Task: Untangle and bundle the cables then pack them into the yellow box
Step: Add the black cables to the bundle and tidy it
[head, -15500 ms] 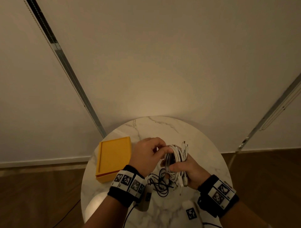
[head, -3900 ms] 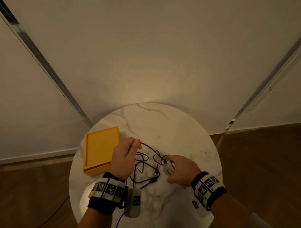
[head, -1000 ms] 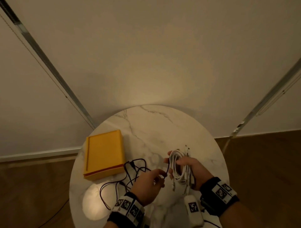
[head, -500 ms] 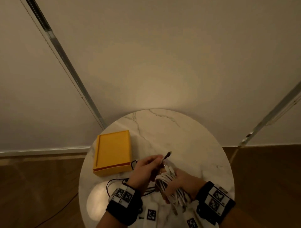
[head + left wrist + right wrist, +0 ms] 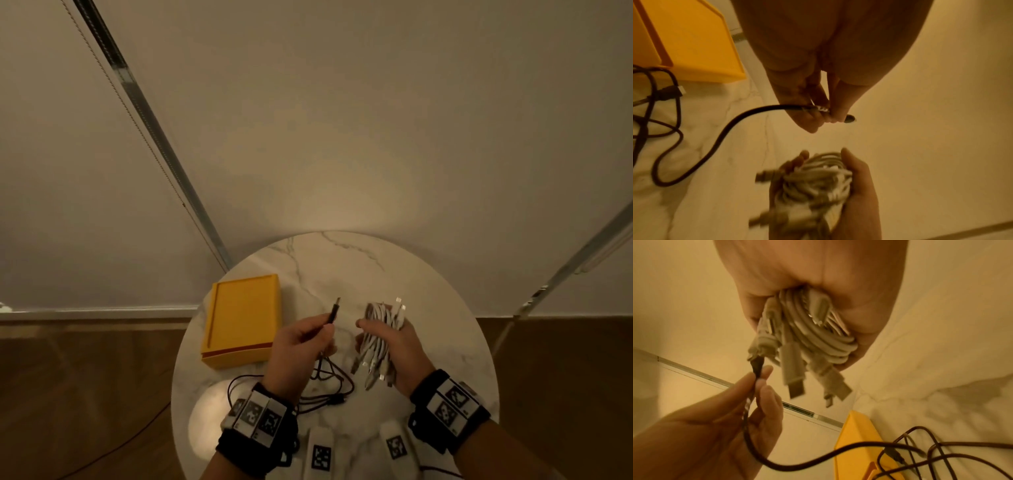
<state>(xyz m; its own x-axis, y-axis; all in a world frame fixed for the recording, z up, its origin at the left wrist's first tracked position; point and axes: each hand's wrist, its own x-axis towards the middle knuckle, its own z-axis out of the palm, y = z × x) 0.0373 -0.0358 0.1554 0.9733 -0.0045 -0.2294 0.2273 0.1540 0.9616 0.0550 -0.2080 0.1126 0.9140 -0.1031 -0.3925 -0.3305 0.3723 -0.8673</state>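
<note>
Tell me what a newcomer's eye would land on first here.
First the yellow box, closed, on the left of the round marble table. Then the right hand gripping a coiled bundle of white cables above the table. Beside it the left hand pinches one end of a black cable, whose rest lies tangled on the table.
</note>
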